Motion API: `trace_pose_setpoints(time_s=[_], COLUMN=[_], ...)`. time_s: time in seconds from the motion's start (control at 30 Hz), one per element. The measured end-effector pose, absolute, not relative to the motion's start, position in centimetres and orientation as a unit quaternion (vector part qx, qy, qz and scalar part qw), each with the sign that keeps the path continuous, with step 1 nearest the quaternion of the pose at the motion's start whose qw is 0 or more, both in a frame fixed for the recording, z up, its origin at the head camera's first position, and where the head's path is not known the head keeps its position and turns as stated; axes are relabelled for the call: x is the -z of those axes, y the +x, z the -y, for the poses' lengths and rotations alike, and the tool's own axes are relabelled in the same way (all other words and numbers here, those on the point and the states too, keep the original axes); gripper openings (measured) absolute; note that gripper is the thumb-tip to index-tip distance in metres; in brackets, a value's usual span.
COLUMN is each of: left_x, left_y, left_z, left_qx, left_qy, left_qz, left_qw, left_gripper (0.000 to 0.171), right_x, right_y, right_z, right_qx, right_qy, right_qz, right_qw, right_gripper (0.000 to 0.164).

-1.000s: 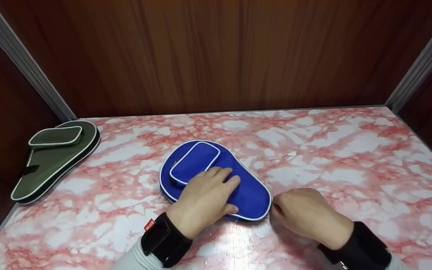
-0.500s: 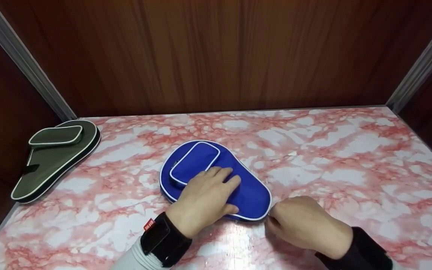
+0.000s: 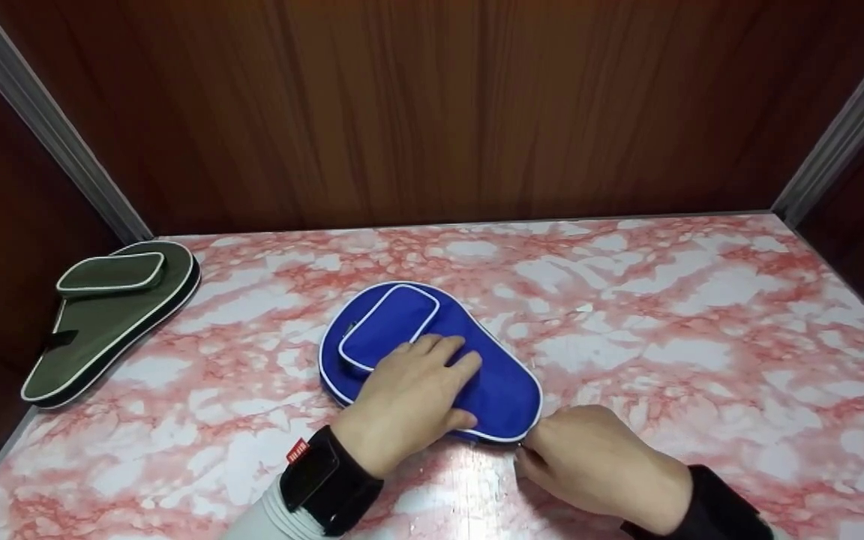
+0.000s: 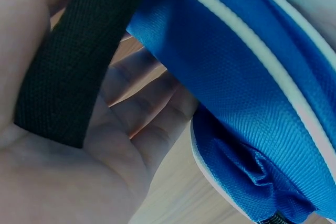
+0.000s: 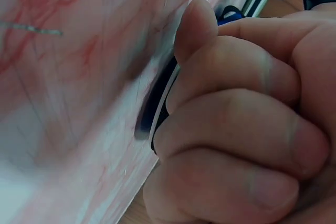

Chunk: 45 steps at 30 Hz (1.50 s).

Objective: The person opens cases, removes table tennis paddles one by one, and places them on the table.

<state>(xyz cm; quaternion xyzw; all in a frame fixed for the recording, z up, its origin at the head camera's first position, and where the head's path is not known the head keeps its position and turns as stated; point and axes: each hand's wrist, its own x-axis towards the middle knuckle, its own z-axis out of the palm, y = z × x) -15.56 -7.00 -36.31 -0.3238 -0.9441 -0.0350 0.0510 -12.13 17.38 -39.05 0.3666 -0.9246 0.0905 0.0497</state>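
Observation:
A blue table tennis paddle case (image 3: pixel 503 397) with white piping and a raised pocket (image 3: pixel 391 326) lies flat on the table, its narrow end towards the right. My left hand (image 3: pixel 409 397) rests across its middle with fingers spread. In the left wrist view, a black strap (image 4: pixel 79 61) lies across the palm, and the fingers (image 4: pixel 157 124) reach under the case's edge. At the narrow end, my right hand (image 3: pixel 597 457) has its fingers curled in a pinch right at the case's edge, on the zipper pull, which those fingers mostly hide.
An olive green case (image 3: pixel 98 322) of the same shape lies at the far left, against the side wall. The table (image 3: pixel 664 300) has a red and white marbled top. Dark wood panels (image 3: pixel 462 112) stand behind it and on both sides.
My right hand has slid left and towards me around the case's narrow end, following its edge. My left hand and the blue case have stayed practically in place.

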Motion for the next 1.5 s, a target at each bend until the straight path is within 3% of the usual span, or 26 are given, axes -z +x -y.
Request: trace_pose_setpoints(time_s=[0.27,0.73,1.13,1.5], left_x=[36.3,36.4,36.3,36.3], left_y=[-15.4,-15.7,-15.5,-15.7], left_z=[7.1,6.9,6.9,7.0], left_qx=[0.041,0.026,0.03,0.049], left_qy=[-0.328,-0.324,-0.324,-0.361], left_qz=[0.941,0.944,0.944,0.931], left_qw=[0.067,0.056,0.055,0.013], left_gripper=[0.056,0.058,0.06,0.076], right_x=[39.4,40.4,40.7,37.9], right_y=[-11.6,-11.0,-11.2,-11.9], right_z=[-16.4,-14.8,-14.6,-16.2], right_qx=[-0.074,-0.099,-0.097,-0.122], right_qy=[0.364,0.364,0.38,0.356], right_qz=[0.926,0.92,0.915,0.926], right_qw=[0.074,0.105,0.098,0.047], right_gripper=[0.036,0.032,0.04,0.035])
